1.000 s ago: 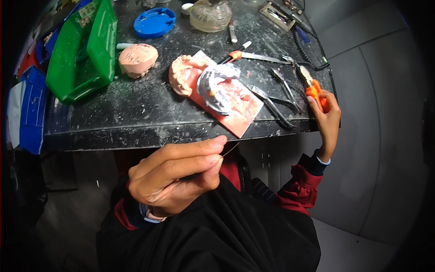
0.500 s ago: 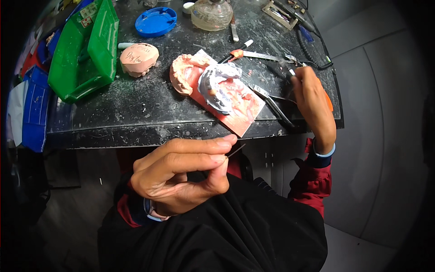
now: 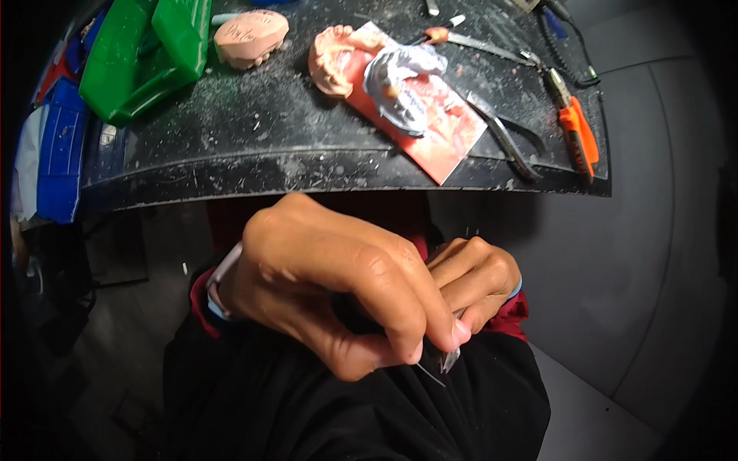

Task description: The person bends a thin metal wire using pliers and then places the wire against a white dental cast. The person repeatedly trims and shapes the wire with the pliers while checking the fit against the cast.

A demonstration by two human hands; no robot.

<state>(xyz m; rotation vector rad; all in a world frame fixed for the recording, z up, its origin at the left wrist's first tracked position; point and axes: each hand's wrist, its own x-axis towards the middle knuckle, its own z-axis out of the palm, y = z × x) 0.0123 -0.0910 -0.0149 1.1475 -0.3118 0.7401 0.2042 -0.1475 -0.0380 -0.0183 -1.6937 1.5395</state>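
Observation:
My left hand point(image 3: 338, 269) is closed in a pinch on a short thin metal wire point(image 3: 431, 375), whose free end sticks out beyond the fingertips over my dark lap. Close beside it, partly behind its fingers, my right hand point(image 3: 475, 276) is closed on a small shiny silvery object point(image 3: 450, 359); only its tip shows, so I cannot tell its kind. On the bench, a pink sheet point(image 3: 442, 157) carries a grey-white moulded arch point(image 3: 400, 88), and a peach dental cast point(image 3: 332, 65) sits against its left side. Both hands are below the bench edge.
Another dental cast point(image 3: 252, 38) stands near a green bin point(image 3: 146, 77), with a blue bin point(image 3: 61, 154) farther left. Dark-handled pliers point(image 3: 507, 142), orange-handled pliers point(image 3: 576, 134) and a long metal tool point(image 3: 484, 46) lie on the right of the black bench point(image 3: 231, 123).
My right hand has come from the bench's right side down to beside my left hand, with the silvery object in it. My left hand has turned, its wire now pointing down. The view has tilted down.

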